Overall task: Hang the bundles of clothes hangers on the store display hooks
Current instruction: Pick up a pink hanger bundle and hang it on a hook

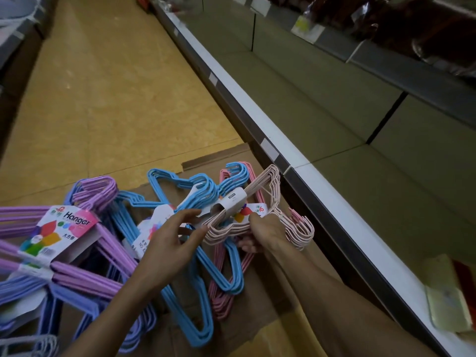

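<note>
Pale pink hanger bundle (247,215), thin wire-style hangers banded by a white paper sleeve (233,203) with a coloured label, held tilted above the pile, hooks clustered at the lower right, triangular end pointing up and right. Blue hanger bundles (206,253) lying flat and crossed on flattened cardboard on the floor, hooks toward the top, one with a white label partly hidden. Darker pink bundle (224,287) beneath the blue ones, mostly covered. Purple hanger bundle (85,256) at the left, wrapped with a sleeve reading "Hanger", hooks curling upward. Periwinkle bundle (64,302) underneath the purple, reaching toward the lower edge.
</note>
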The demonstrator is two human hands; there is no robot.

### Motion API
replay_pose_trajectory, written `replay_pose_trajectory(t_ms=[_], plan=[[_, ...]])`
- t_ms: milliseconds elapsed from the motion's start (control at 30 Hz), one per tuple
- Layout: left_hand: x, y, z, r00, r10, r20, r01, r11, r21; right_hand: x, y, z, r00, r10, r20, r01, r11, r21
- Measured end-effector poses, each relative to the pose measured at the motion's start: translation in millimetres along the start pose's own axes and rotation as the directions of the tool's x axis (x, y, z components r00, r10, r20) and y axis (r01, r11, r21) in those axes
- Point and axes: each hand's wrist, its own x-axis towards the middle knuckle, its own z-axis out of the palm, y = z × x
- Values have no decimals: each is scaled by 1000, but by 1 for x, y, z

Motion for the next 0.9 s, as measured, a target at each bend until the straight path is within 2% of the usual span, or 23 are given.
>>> replay_pose_trajectory(t_ms=[167,267,567,667,767,900], plan=[[0,2,-2,1000,12,-7,-12,999,-39,0,8,2,999,-22,-32,27,988,154],[-1,3,-6,1000,-4,-18,3,999,-52,2,15,1,997,-18,-78,32,983,178],[1,9,2,1000,-7,-18,6,999,-50,2,20,-4,997,68,42,-76,971,228],[5,10,2,1000,-7,-13,6,999,-54,10,21,3,990,110,87,-133,934,333],[7,9,2,1000,-1,-8,1,998,-56,18,20,11,988,141,58,-152,873,463],[6,2,0,1000,-6,2,6,998,-58,21,19,20,994,110,0,-88,797,597]])
